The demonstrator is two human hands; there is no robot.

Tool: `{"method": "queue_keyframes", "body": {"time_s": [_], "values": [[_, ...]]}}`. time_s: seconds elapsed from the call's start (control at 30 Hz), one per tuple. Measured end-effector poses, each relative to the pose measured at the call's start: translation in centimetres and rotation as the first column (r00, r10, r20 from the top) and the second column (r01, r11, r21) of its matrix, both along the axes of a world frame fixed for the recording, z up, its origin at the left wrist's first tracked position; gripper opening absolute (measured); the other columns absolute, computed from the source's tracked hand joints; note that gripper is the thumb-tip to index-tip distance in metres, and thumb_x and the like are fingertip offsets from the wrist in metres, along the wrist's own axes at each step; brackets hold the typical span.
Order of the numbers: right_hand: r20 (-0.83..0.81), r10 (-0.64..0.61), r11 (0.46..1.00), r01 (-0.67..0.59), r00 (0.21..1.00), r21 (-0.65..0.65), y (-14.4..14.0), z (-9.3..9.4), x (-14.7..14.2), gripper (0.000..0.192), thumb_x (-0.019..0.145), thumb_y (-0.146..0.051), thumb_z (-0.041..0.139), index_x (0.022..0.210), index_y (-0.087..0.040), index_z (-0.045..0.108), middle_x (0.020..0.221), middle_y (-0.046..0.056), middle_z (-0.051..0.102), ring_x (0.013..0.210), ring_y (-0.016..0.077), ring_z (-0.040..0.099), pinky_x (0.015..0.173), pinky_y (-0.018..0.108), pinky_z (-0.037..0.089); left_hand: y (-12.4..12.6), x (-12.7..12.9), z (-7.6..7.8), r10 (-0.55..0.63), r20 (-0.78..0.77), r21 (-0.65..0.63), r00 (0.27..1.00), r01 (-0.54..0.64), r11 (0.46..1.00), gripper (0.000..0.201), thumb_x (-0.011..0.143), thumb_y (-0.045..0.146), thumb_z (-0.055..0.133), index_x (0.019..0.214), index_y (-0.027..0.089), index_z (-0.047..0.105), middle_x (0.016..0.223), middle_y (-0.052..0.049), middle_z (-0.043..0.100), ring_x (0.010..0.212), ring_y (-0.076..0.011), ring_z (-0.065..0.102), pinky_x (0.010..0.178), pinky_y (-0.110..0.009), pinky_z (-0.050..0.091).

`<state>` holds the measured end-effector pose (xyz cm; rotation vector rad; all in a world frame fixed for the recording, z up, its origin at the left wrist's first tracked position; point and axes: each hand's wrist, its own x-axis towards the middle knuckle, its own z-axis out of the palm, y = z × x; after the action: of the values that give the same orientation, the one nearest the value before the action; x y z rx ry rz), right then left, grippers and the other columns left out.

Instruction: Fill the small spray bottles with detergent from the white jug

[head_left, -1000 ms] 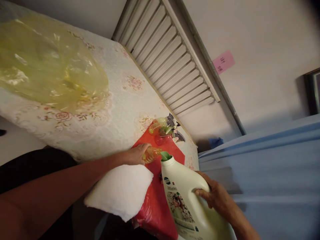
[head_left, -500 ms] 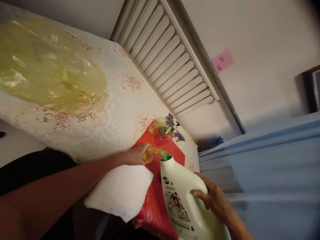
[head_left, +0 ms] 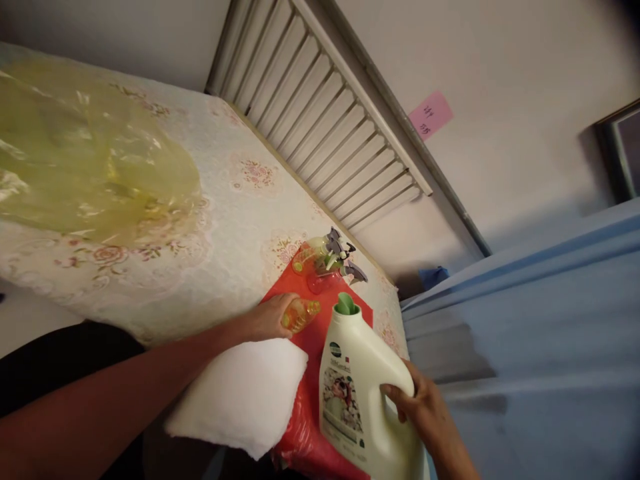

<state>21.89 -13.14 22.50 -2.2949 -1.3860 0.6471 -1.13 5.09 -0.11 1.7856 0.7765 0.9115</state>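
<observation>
Left hand (head_left: 267,318) closed around small clear bottle (head_left: 299,313) on red plastic bag (head_left: 320,333). Right hand (head_left: 425,413) gripped handle of large white jug (head_left: 357,400), green spout at 12 o'clock, just beside small bottle at 10 o'clock. Spray bottles (head_left: 325,257) near, 12 o'clock.

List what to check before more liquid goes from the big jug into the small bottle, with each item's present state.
1. Left hand grips the small clear bottle: ok.
2. Right hand holds the white detergent jug by its handle: ok.
3. Jug's green spout uncapped: ok.
4. Spout lined up over the small bottle's mouth: not ok; it sits to the side, jug near upright.
5. Liquid level in the small bottle: cannot tell.
6. Red plastic sheet lies under the bottle to catch spills: ok.
</observation>
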Motion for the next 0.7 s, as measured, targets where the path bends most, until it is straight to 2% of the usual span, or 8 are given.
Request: {"method": "queue_keyframes", "body": {"time_s": [0.07, 0.13, 0.27, 0.33, 0.53, 0.7], "values": [[-0.002, -0.028, 0.998, 0.028, 1.0, 0.053, 0.0, 0.1, 0.7, 0.031, 0.067, -0.039, 0.073, 0.087, -0.016, 0.068, 0.053, -0.005, 0.055, 0.046, 0.0126, 0.047, 0.049, 0.026, 0.04, -0.1, -0.1, 0.3, 0.007, -0.017, 0.013, 1.0, -0.007, 1.0, 0.073, 0.059, 0.021, 0.078, 0.125, 0.028, 0.05, 0.122, -0.009, 0.062, 0.116, -0.0345, 0.059, 0.098, -0.044, 0.048], [-0.051, -0.067, 0.99, 0.072, 0.996, 0.121, 0.0, 0.1, 1.4, 0.025, 0.063, -0.038, 0.075, 0.075, -0.018, 0.065, 0.051, -0.004, 0.055, 0.048, 0.0138, 0.049, 0.05, 0.026, 0.04, -0.2, -0.2, 0.7, 0.01, -0.032, 0.028, 0.999, -0.009, 1.0, 0.073, 0.058, 0.021, 0.078, 0.125, 0.029, 0.049, 0.122, -0.009, 0.063, 0.115, -0.0346, 0.06, 0.098, -0.045, 0.048], [-0.295, -0.113, 0.966, 0.175, 0.949, 0.192, 0.5, -0.1, 2.3, 0.038, 0.055, -0.036, 0.082, 0.085, -0.018, 0.067, 0.067, 0.001, 0.069, 0.058, 0.0197, 0.059, 0.055, 0.029, 0.044, -0.4, -0.5, 1.6, 0.005, -0.05, 0.048, 0.999, -0.003, 0.999, 0.07, 0.06, 0.021, 0.077, 0.124, 0.028, 0.05, 0.121, -0.009, 0.064, 0.115, -0.0335, 0.06, 0.099, -0.044, 0.048], [-0.35, -0.126, 0.947, 0.217, 0.928, 0.237, 1.0, -0.3, 2.4, 0.043, 0.053, -0.033, 0.084, 0.09, -0.018, 0.068, 0.072, 0.002, 0.072, 0.061, 0.0213, 0.062, 0.058, 0.03, 0.046, -0.4, -0.6, 1.9, 0.003, -0.055, 0.045, 0.999, -0.001, 0.999, 0.067, 0.062, 0.022, 0.075, 0.123, 0.027, 0.05, 0.119, -0.008, 0.064, 0.114, -0.0324, 0.061, 0.098, -0.043, 0.048], [-0.401, -0.124, 0.88, 0.288, 0.908, 0.378, 2.9, -1.0, 2.1, 0.048, 0.055, -0.029, 0.079, 0.101, -0.018, 0.07, 0.084, 0.005, 0.077, 0.069, 0.0245, 0.066, 0.065, 0.034, 0.05, -0.3, -0.5, 1.7, 0.033, -0.05, 0.016, 0.998, -0.033, 0.999, 0.067, 0.06, 0.024, 0.077, 0.121, 0.029, 0.05, 0.118, -0.007, 0.064, 0.11, -0.0324, 0.062, 0.095, -0.043, 0.05], [-0.374, -0.119, 0.822, 0.303, 0.92, 0.482, 4.7, -2.2, 1.9, 0.046, 0.057, -0.03, 0.077, 0.101, -0.017, 0.071, 0.083, 0.004, 0.076, 0.07, 0.0224, 0.065, 0.065, 0.031, 0.049, 0.0, -1.1, 2.3, 0.048, 0.007, 0.022, 0.999, -0.048, 0.999, 0.07, 0.065, 0.029, 0.077, 0.128, 0.031, 0.045, 0.121, -0.006, 0.064, 0.113, -0.0322, 0.061, 0.097, -0.044, 0.051]]}}
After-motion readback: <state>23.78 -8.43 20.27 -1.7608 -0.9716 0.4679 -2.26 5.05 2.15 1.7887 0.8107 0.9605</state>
